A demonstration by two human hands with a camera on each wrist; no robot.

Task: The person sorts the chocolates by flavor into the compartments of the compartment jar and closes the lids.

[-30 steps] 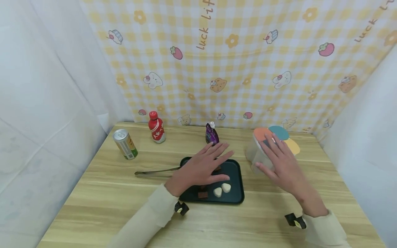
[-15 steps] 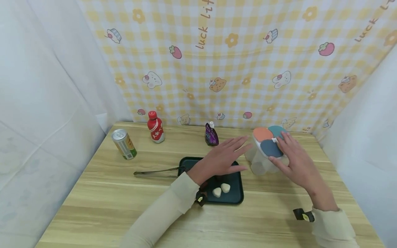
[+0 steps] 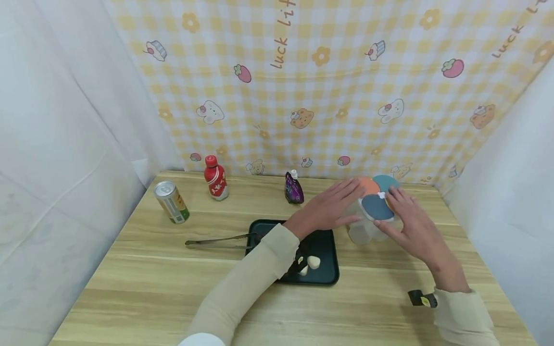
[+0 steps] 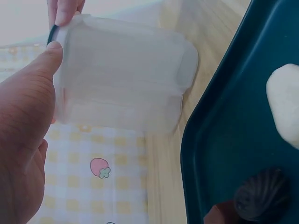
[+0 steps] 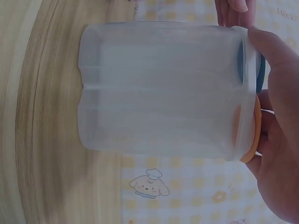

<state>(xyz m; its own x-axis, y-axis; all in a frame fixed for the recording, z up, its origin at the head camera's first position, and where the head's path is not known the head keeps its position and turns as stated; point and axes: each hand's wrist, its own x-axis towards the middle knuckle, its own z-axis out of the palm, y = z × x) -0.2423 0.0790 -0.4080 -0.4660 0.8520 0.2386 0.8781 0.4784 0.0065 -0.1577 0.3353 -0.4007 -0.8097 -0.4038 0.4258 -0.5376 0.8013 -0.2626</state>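
Note:
A translucent plastic container (image 5: 159,93) stands upright on the table at the right, its lid divided into orange, teal, dark blue (image 3: 376,206) and yellow sections. My right hand (image 3: 413,228) rests over the lid's right side, thumb at the near rim and fingers extended across the top. From the left, my left hand (image 3: 326,204) reaches to the lid's orange section (image 3: 368,185), fingers nearly straight, its thumb (image 4: 49,58) right at the lid's edge in the left wrist view. My left forearm passes over a dark green tray (image 3: 331,281) and hides part of it.
The tray holds cream-white pieces (image 3: 313,262), a dark ridged piece (image 4: 262,195) and a brown piece (image 4: 222,213). Metal tongs (image 3: 216,241) lean on its left edge. Behind stand a purple pouch (image 3: 294,190), a red bottle (image 3: 216,180) and a can (image 3: 172,203).
My left hand has moved right from above the tray to the container's lid. My right hand has shifted right, uncovering the dark blue section, and settled on the lid's right side.

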